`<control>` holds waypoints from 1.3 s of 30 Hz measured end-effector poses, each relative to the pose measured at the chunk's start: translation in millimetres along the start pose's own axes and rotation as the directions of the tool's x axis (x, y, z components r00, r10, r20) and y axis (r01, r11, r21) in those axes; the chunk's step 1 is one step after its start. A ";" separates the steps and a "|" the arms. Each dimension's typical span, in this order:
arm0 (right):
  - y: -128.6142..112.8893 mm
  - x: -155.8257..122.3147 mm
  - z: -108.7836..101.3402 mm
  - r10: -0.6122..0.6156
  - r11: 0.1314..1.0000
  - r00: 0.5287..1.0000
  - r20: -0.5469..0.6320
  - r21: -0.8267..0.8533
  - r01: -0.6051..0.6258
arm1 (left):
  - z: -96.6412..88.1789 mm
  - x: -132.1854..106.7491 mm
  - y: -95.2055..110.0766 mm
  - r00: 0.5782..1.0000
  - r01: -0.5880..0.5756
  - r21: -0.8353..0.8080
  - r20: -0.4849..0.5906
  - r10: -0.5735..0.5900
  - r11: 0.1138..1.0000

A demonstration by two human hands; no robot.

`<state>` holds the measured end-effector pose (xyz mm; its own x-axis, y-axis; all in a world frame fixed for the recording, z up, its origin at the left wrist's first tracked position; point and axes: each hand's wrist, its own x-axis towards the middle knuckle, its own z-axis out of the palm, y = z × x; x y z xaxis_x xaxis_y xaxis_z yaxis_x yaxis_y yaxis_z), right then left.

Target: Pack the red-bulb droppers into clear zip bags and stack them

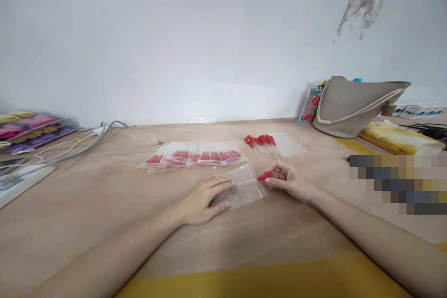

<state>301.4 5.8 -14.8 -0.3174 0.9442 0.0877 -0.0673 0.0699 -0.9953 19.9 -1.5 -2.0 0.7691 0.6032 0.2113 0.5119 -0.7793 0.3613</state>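
Left hand (204, 201) part-covers clear bag (247, 185); right hand (288, 179) half-hides red tool (265, 176).

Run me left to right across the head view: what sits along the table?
Colourful packs → grey cable → left hand, flat on the clear bag → red-handled tool, pinched in the right hand → grey handbag.

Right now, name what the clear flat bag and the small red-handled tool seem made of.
The clear flat bag: thin glossy plastic film, probably; the tan table shows through it. The small red-handled tool in the right hand: handle looks like smooth moulded plastic, evenly red.
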 end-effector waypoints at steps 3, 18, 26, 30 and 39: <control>-4.0 0.6 2.2 0.000 0.999 0.998 0.063 -0.053 0.004 | -0.1 0.4 0.1 1.000 -0.001 -0.009 -0.003 0.000 1.000; 4.0 15.7 12.2 0.046 0.940 0.991 0.130 -0.340 0.001 | -1.5 2.2 1.0 1.000 -0.023 0.015 0.007 0.023 1.000; 6.9 15.3 18.6 0.051 0.932 0.995 0.082 -0.362 -0.018 | -1.2 1.8 2.6 0.999 -0.004 -0.056 -0.039 0.002 0.998; 3.7 12.1 15.5 0.090 0.952 0.984 0.152 -0.304 -0.039 | -0.7 2.2 1.3 0.999 -0.021 -0.080 -0.032 0.019 0.997; -0.7 48.9 -21.2 -0.153 0.717 0.968 -0.199 -0.697 -0.030 | -0.6 1.5 2.2 0.999 -0.007 -0.110 -0.032 0.003 0.994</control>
<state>306.0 58.7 -10.7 -0.1084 0.9674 0.2287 0.6206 0.2456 -0.7447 22.0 -2.2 -0.3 0.7584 0.6056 0.2411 0.4615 -0.7601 0.4575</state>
